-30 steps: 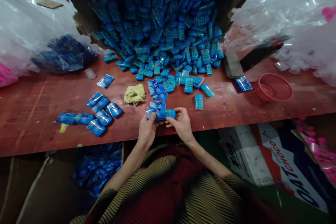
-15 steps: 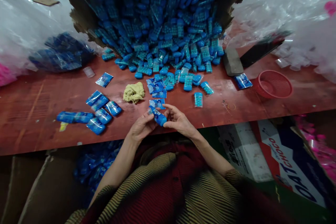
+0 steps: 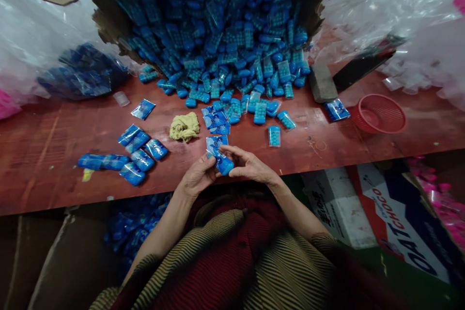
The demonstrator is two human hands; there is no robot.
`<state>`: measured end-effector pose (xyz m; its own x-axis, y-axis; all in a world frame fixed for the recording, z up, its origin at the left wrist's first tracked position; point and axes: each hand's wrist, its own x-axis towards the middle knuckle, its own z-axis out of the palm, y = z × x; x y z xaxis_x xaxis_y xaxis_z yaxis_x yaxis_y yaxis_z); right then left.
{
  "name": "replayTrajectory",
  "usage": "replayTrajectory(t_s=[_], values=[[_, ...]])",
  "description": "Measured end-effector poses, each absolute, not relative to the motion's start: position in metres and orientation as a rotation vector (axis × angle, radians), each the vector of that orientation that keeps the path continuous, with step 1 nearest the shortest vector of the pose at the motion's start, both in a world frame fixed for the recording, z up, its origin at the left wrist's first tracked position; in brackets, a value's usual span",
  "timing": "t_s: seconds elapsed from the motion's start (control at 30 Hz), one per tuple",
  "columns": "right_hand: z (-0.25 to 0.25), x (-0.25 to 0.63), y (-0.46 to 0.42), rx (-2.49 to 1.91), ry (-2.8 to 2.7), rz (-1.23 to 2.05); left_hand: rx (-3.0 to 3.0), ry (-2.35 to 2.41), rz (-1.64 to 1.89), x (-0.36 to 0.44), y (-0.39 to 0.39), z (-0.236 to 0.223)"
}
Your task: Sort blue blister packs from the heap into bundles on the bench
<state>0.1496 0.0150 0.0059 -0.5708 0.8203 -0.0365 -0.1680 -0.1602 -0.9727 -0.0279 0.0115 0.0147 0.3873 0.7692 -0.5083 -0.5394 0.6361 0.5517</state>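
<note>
Close to the table's front edge, my left hand (image 3: 199, 174) pinches one end of a small blue candy pack (image 3: 223, 162) between thumb and fingers. The pack is tilted, its blue rounded end pointing toward me and to the right. My right hand (image 3: 251, 164) curls around the other end, thumb low and fingertips at the upper edge. Just beyond the hands lies a flat blue printed sleeve (image 3: 216, 141), with several more sleeves (image 3: 214, 118) overlapping behind it. Two clear packs of turquoise candies, one upright to my view (image 3: 274, 136) and one slanted (image 3: 286, 120), lie to the right.
A large heap of candy packs (image 3: 232, 68) spills from a torn carton. Left are a yellow cloth (image 3: 184, 127) and several sleeved packs (image 3: 142, 160). Right stand a grey block (image 3: 322, 85) and a red basket (image 3: 381, 115). Cartons (image 3: 395, 223) sit below the table.
The pack has turned slightly in my hands, showing more of its broad printed face. Both hands have shifted a little to the right, still around it.
</note>
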Motion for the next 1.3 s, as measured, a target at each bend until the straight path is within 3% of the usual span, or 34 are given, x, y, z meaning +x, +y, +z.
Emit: replayTrajectory(t_s=[0.4, 0.9, 1.17, 1.3], values=[[0.016, 0.148, 0.017, -0.724, -1.190, 2.013, 0.375, 0.839, 0.852, -0.020, 0.006, 0.020], [0.015, 0.149, 0.017, -0.710, -1.138, 2.042, 0.348, 0.827, 0.918, -0.008, -0.002, 0.025], [0.009, 0.140, 0.006, -0.867, -1.167, 1.884, 0.303, 0.812, 0.997, -0.006, -0.007, 0.018], [0.003, 0.128, 0.000, -0.986, -1.327, 1.650, 0.285, 0.882, 1.048, -0.006, -0.006, 0.019]])
